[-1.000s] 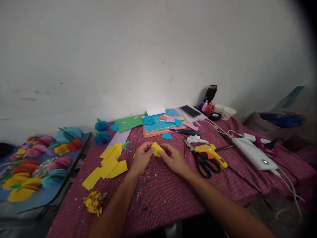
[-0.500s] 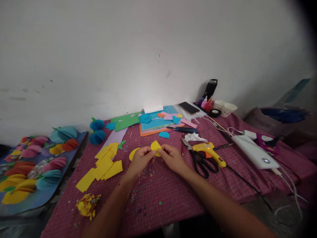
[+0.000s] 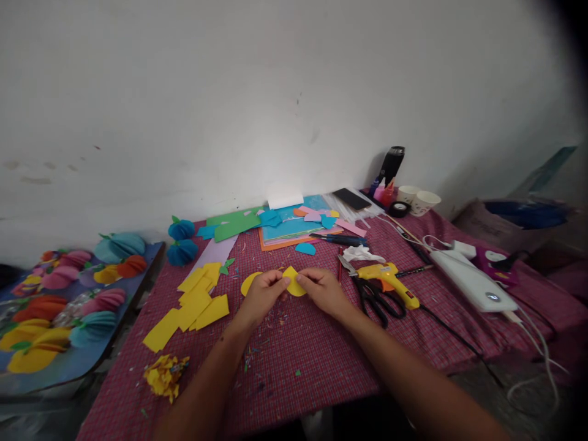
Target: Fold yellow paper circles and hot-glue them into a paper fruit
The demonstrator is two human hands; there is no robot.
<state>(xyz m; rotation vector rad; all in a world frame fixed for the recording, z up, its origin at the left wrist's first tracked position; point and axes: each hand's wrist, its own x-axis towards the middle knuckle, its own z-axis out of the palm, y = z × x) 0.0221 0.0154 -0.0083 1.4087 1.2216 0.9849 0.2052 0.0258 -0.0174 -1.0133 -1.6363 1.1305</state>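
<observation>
**Yellow piece pinched dead centre between both hands**

I'm holding a small yellow paper piece (image 3: 294,280) just above the cloth (image 3: 321,361), my left hand (image 3: 263,295) pinching its left edge and my right hand (image 3: 324,291) pinching its right edge. It's sitting between my fingertips, long axis running roughly side to side, so neither hand is really nearer. Another yellow cutout (image 3: 249,283) is lying just left of my left hand, and the glue gun (image 3: 389,280) is resting near my right.
</observation>
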